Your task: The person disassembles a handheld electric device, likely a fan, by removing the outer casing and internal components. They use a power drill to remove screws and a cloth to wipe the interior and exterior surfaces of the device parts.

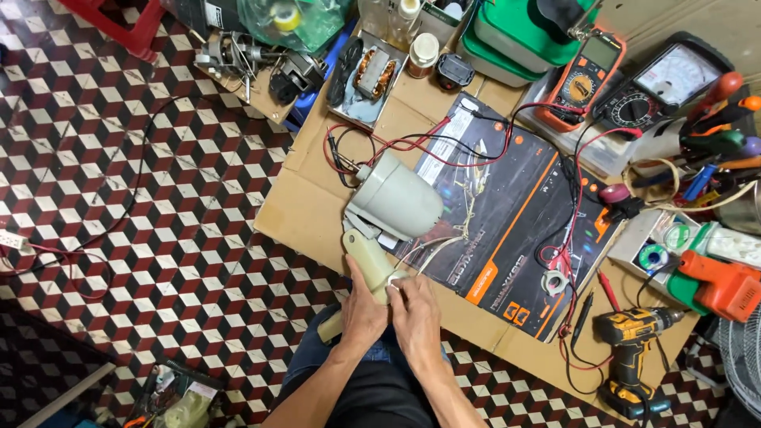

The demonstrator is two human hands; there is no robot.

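Observation:
A grey-green fan motor housing (pixel 396 202) lies on flattened cardboard (pixel 305 202), joined to a pale green stem (pixel 367 255) that points toward me. My left hand (pixel 363 311) wraps around the lower end of that stem. My right hand (pixel 414 311) pinches a small white piece at the stem's right side, where thin white wires (pixel 432 247) trail off. Red and black leads (pixel 396 147) run from the motor's far end across a dark printed box panel (pixel 507 214).
An orange multimeter (pixel 584 77) and an analog meter (pixel 662 89) sit at the back right. A yellow cordless drill (pixel 630 337), an orange tool (pixel 721 285), tape rolls and screwdrivers crowd the right. A tray with a copper-wound stator (pixel 372 73) lies behind. Patterned floor tiles (pixel 158 198) spread left.

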